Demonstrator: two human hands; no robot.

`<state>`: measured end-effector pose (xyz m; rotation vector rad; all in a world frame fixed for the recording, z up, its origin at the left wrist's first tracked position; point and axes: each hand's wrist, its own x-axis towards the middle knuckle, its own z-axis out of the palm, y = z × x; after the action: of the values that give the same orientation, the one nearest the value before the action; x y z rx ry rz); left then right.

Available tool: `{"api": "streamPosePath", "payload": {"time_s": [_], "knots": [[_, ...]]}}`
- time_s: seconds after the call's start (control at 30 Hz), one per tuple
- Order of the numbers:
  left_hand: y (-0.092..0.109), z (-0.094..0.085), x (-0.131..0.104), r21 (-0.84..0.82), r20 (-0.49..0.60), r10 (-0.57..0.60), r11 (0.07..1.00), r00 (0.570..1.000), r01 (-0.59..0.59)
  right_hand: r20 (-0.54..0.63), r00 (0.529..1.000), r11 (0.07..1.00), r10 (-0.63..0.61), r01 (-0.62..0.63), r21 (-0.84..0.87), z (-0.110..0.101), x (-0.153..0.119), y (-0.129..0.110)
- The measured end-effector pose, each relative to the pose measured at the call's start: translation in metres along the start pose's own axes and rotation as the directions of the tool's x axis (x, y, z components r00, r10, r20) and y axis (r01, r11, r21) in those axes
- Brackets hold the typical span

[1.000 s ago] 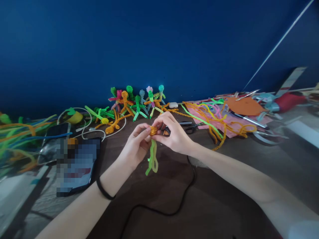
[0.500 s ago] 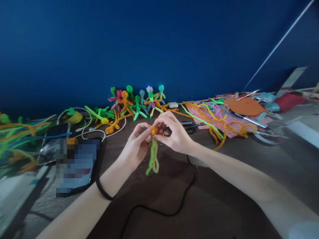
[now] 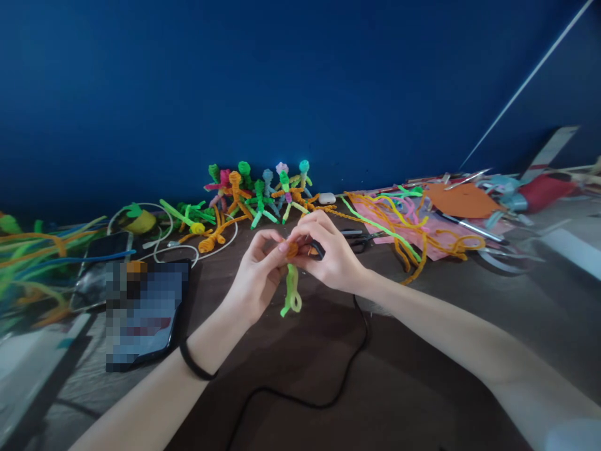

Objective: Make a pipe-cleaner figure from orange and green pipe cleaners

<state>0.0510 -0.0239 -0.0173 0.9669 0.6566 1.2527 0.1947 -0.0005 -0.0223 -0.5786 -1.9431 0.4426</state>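
Green strands (image 3: 290, 283) slightly higher, below orange coil (image 3: 292, 250), between hands (image 3: 256, 279) (image 3: 331, 257)

Bare left forearm (image 3: 145, 391) enters at the lower left and slants up and inward; bare right forearm (image 3: 432, 322) enters at the lower right, likewise inward. The left wrist (image 3: 228, 329) sits lower in view than the right wrist (image 3: 361, 279). Bare left hand (image 3: 256, 275): index finger (image 3: 266, 235) bent, thumb (image 3: 275, 255) extended toward the opposite hand, grip pinched. Bare right hand (image 3: 331, 254): knuckles raised, fingers arched and pointing left, likewise pinched. Fingertips of both hands converge closely; exact contact between them cannot be determined.
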Motion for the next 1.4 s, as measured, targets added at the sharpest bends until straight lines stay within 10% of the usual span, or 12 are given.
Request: {"api": "streamPosePath", "payload": {"time_s": [0.53,1.4], "knots": [[0.0008,0.0061,-0.0055,0.159,-0.003,0.159,0.975,0.987,-0.157,-0.027,0.993,0.993,-0.111,0.110,-0.042,-0.0007,0.0006,-0.0013],[0.0019,0.0081,-0.0049,0.035,0.007,0.095,0.995,0.995,-0.095,-0.031,0.973,0.966,-0.230,0.224,-0.132,-0.0022,0.0004,-0.0003]]}}
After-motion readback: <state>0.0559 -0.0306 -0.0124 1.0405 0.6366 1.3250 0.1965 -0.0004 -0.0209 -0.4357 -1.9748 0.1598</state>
